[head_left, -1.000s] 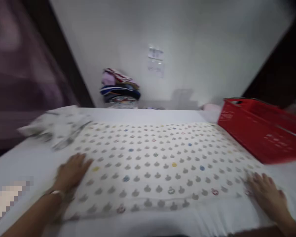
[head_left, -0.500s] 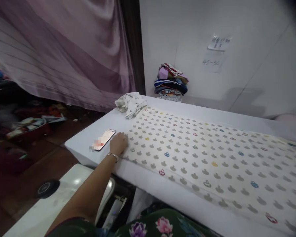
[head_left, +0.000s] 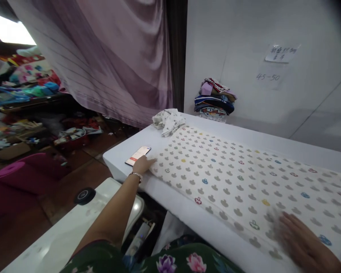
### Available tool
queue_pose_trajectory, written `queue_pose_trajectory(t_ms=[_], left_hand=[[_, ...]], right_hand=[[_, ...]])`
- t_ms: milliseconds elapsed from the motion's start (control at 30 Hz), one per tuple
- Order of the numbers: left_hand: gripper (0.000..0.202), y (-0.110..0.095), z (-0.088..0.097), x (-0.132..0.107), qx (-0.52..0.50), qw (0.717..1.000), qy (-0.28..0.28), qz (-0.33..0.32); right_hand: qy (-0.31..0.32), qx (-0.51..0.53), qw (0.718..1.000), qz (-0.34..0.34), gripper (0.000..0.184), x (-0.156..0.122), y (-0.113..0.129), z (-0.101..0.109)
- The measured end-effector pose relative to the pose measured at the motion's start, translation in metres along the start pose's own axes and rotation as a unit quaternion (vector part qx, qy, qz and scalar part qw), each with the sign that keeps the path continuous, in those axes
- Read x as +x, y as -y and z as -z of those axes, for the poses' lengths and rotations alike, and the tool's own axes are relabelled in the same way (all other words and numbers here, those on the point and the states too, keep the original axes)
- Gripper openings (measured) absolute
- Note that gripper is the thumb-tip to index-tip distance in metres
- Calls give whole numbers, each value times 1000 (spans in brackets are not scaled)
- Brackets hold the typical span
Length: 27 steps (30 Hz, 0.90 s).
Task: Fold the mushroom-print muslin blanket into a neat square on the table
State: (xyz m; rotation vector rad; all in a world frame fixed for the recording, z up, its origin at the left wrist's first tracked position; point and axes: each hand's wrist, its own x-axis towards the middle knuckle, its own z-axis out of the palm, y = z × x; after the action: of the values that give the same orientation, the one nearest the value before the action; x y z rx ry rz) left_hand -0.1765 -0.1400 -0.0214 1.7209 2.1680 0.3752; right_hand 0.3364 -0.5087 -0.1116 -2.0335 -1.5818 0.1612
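Observation:
A long piece of cream cloth (head_left: 224, 180) printed with grey mushroom-like shapes and a few coloured ones lies spread on a white table. My left hand (head_left: 143, 165), with a bracelet at the wrist, rests at the cloth's near left corner. Its fingers are stretched out, the thumb side over the cloth. Beside it, partly covered by the hand, lies a phone (head_left: 135, 156) with a lit screen. Low on the right, my right hand (head_left: 304, 240) is over the cloth, its fingers smeared by motion. Whether it holds anything is unclear.
A crumpled white printed cloth (head_left: 170, 120) sits at the table's far left corner. Folded fabrics (head_left: 215, 99) are stacked against the wall. A white machine surface with a black knob (head_left: 85, 196) adjoins the table at left. A purple curtain (head_left: 125, 64) hangs behind.
My right hand has come into view over the cloth at lower right. My left hand has shifted towards the phone and now overlaps its edge. The view has turned left.

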Motion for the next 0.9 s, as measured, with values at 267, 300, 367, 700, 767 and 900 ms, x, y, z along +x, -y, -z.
queue_pose_trajectory(t_ms=[267, 300, 367, 700, 767, 900], left_hand=[[24, -7, -3, -7, -169, 984, -58, 26], [24, -11, -4, -11, -176, 982, -70, 21], [22, -22, -5, -21, -184, 978, -94, -8], [16, -62, -25, -74, -160, 952, -91, -244], [17, -61, -29, -76, -144, 949, -85, -268], [19, -58, -30, -77, -130, 944, -75, -295]], right_hand=[[139, 132, 981, -25, 46, 58, 122, -11], [168, 154, 973, -41, 47, 66, 137, -12], [223, 193, 954, -59, 47, 87, 164, -14], [276, 455, 835, -143, 38, 237, 270, -84], [278, 482, 813, -172, 40, 264, 286, -102], [262, 491, 806, -202, 40, 313, 316, -138]])
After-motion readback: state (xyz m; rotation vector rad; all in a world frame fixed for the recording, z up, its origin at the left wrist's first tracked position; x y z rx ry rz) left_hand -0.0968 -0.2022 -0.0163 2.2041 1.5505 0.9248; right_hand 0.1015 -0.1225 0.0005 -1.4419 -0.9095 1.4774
